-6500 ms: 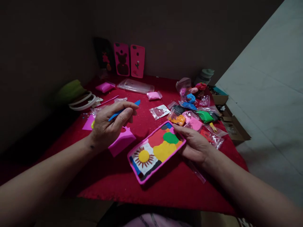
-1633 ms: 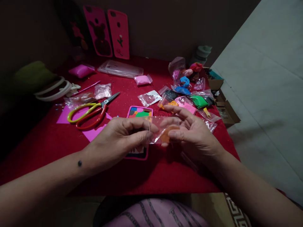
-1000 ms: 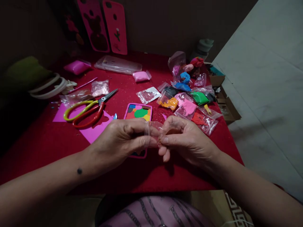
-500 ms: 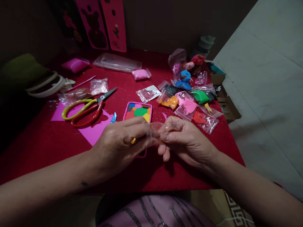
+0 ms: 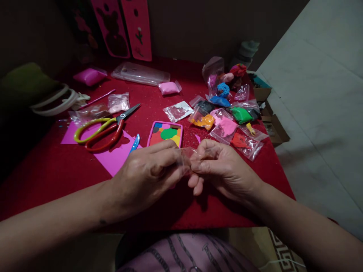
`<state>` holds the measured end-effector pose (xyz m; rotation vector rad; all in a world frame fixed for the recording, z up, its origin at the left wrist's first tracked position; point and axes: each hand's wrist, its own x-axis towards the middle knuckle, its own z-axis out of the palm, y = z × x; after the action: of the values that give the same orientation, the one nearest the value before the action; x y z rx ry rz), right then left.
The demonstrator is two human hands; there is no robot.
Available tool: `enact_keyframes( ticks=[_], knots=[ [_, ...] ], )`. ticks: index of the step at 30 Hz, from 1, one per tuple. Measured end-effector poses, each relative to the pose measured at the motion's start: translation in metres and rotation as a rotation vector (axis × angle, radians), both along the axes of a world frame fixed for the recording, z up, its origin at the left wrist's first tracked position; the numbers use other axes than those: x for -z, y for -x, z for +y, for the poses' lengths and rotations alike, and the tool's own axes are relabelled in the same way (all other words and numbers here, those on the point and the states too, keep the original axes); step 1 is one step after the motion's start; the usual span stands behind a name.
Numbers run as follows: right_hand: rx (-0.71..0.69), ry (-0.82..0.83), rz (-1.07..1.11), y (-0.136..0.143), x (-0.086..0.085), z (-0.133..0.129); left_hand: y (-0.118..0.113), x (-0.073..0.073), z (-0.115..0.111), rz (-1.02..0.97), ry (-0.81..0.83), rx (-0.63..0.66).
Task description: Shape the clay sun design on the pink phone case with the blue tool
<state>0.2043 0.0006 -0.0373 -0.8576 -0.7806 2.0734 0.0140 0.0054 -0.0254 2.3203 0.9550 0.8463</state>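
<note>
A small clear plastic bag (image 5: pixel 187 153) is stretched between my two hands above the red cloth. My left hand (image 5: pixel 153 172) is closed on the bag's left side, its fingers bent. My right hand (image 5: pixel 222 168) pinches the right side between thumb and fingers; what lies inside the bag is too dim to name. Behind and partly under my left hand is a phone case (image 5: pixel 168 133) with a pink rim, filled with patches of coloured clay. A blue-handled tool (image 5: pixel 135 144) pokes out beyond my left knuckles.
Scissors (image 5: pixel 109 132) rest on pink sheets (image 5: pixel 110 158) at the left. Several clay bags, among them a green one (image 5: pixel 240 115) and a red one (image 5: pixel 241 141), crowd the right. A clear case (image 5: pixel 140 73) lies at the back, near a bottle (image 5: pixel 246 53).
My left hand has shifted slightly, showing more of the blue tool and hiding the yellow patch that showed through its fingers. Both hands keep hold of the bag.
</note>
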Motion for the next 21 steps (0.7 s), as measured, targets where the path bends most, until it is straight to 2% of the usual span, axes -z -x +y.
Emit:
enact_keyframes(
  ticks=[5,13,21],
  knots=[
    [0.014,-0.034,-0.082,-0.0023,-0.0036,0.0004,0.0045,-0.0010,0.0033,-0.022,0.157,0.019],
    [0.006,0.000,-0.023,-0.0028,-0.0054,0.0030,0.0032,-0.0039,0.0058,-0.129,0.355,-0.017],
    [-0.008,0.030,0.021,-0.0036,-0.0071,0.0024,0.0032,-0.0081,0.0090,-0.188,0.620,-0.048]
  ],
)
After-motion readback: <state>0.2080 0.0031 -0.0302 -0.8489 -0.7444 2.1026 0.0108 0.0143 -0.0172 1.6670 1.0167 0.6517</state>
